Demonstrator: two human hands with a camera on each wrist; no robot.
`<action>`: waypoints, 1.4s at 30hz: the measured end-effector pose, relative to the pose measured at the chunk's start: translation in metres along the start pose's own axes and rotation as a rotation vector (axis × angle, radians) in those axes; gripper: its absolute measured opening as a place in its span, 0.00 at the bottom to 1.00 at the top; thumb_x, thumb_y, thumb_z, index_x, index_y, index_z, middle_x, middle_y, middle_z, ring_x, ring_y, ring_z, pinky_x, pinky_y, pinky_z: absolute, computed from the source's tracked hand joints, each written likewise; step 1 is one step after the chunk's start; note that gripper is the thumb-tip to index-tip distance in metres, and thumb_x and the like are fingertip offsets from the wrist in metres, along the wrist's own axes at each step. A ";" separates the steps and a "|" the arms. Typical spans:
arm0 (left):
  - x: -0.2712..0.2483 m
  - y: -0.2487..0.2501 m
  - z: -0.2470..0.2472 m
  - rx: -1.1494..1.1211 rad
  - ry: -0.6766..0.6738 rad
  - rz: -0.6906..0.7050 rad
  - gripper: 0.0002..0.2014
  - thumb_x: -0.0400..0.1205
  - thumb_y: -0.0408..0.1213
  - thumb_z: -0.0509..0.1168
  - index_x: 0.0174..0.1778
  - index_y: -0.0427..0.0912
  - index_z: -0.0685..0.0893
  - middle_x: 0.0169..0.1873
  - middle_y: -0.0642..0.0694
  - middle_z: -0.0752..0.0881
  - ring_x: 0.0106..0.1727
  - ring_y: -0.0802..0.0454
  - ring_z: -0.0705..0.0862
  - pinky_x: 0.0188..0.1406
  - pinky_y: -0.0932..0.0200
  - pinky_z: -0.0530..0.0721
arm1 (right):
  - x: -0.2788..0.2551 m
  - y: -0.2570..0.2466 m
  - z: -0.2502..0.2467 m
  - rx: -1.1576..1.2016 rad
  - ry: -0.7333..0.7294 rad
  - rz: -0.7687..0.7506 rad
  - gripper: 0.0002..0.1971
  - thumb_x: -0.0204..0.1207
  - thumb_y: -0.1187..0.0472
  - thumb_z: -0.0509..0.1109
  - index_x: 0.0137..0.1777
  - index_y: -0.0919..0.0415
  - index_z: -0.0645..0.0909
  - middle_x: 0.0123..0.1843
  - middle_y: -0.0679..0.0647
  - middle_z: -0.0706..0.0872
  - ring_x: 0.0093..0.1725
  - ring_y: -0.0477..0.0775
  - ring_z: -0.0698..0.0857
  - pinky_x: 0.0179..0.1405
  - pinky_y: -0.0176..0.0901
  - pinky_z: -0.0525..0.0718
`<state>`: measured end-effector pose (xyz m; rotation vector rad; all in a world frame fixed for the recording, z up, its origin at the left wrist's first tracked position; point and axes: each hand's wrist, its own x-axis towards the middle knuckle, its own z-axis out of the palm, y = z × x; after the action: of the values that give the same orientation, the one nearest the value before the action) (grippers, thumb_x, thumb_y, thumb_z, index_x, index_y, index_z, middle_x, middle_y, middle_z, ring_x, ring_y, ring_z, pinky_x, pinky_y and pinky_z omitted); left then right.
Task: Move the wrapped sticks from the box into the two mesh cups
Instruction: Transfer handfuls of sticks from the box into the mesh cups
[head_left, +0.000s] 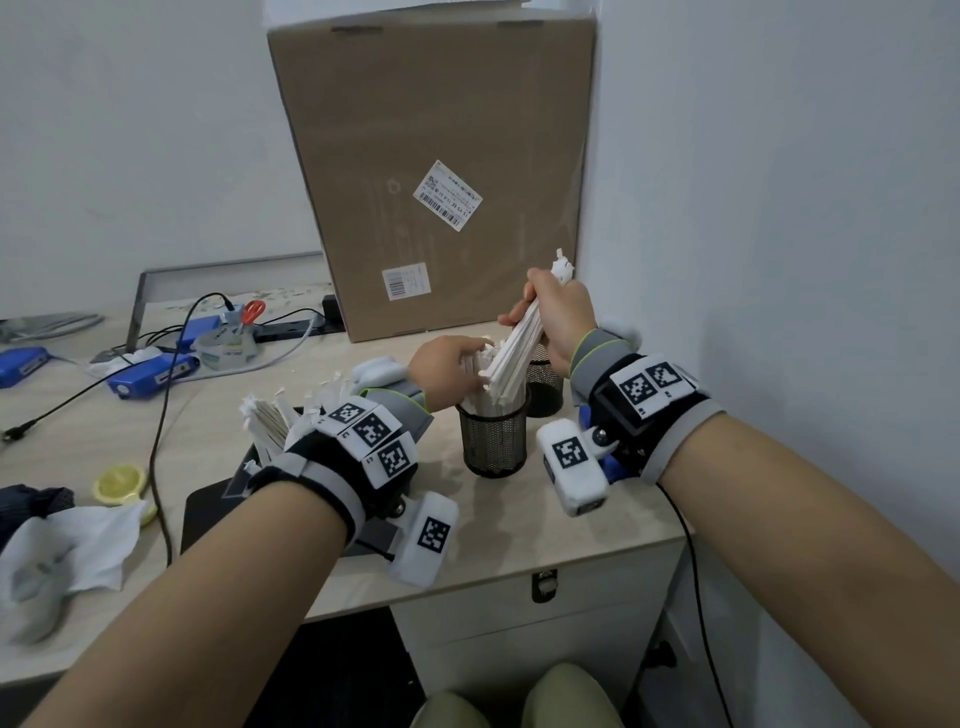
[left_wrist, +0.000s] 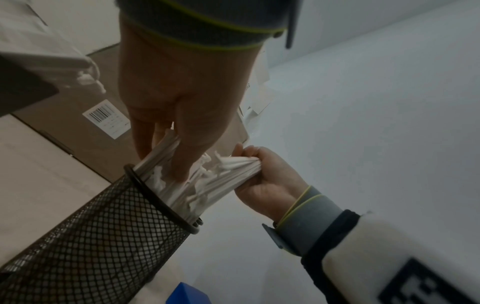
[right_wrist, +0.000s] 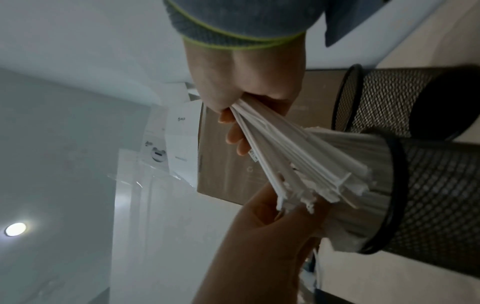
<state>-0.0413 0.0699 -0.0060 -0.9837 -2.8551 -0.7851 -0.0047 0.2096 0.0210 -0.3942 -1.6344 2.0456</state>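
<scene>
In the head view my right hand (head_left: 558, 317) grips a bundle of white wrapped sticks (head_left: 511, 358), tilted, lower ends inside the near mesh cup (head_left: 493, 441). My left hand (head_left: 452, 366) reaches into that cup from the left and holds the sticks standing there. The left wrist view shows those sticks (left_wrist: 166, 181) between its thumb and fingers (left_wrist: 142, 139), above the cup rim (left_wrist: 161, 197). The far mesh cup (head_left: 543, 387), also in the right wrist view (right_wrist: 389, 98), stands behind. More sticks (head_left: 267, 421) stand in the box, mostly hidden by my left wrist.
A tall cardboard carton (head_left: 431, 171) leans against the back wall right behind the cups. A white wall closes the right side. Cables, blue devices (head_left: 150, 376), a tape roll (head_left: 228, 351) and a tissue (head_left: 67, 545) lie on the left of the desk (head_left: 597, 525).
</scene>
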 end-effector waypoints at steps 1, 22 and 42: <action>0.000 0.000 0.000 -0.014 0.002 -0.001 0.23 0.76 0.34 0.71 0.69 0.46 0.82 0.63 0.43 0.85 0.65 0.43 0.80 0.63 0.53 0.77 | -0.001 0.002 0.000 -0.026 -0.004 -0.005 0.14 0.76 0.64 0.58 0.28 0.60 0.70 0.15 0.54 0.77 0.26 0.57 0.86 0.27 0.36 0.82; -0.020 0.008 -0.001 -0.661 -0.103 -0.240 0.41 0.75 0.22 0.67 0.82 0.38 0.53 0.62 0.44 0.74 0.60 0.48 0.76 0.49 0.60 0.82 | -0.017 0.067 0.002 -0.834 -0.315 -0.386 0.33 0.74 0.37 0.59 0.74 0.57 0.74 0.76 0.59 0.73 0.77 0.57 0.71 0.77 0.49 0.67; -0.014 0.012 0.024 -0.655 -0.033 -0.191 0.33 0.77 0.23 0.65 0.77 0.37 0.60 0.59 0.37 0.80 0.57 0.46 0.81 0.52 0.54 0.82 | -0.023 0.070 -0.011 -0.712 -0.376 -0.107 0.23 0.83 0.50 0.60 0.74 0.60 0.65 0.68 0.59 0.81 0.68 0.61 0.79 0.70 0.59 0.74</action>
<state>-0.0203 0.0812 -0.0238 -0.7505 -2.7817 -1.8076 0.0070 0.1948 -0.0512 -0.1448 -2.5407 1.4582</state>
